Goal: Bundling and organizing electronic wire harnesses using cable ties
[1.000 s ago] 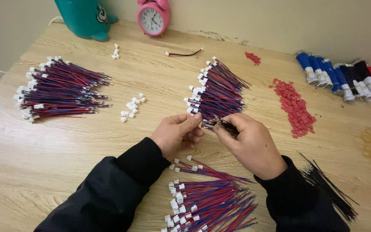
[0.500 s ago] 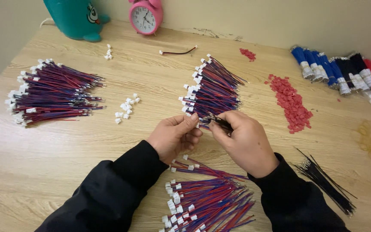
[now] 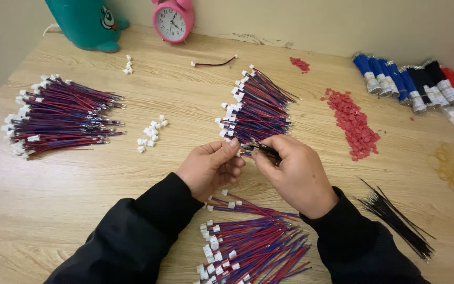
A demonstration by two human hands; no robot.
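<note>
Your left hand and right hand meet over a thin wire piece, and your fingers cover so much of it that you cannot tell how the grip sits on it or whether a connector is on its end. The teal toy figure and the pink alarm clock are cut off by the top edge, and the wire bundle nearest you runs off the bottom edge. At the right edge the blue, black and red wire bundles are cropped, and the yellowish heap on the tabletop is too blurred to name.
</note>
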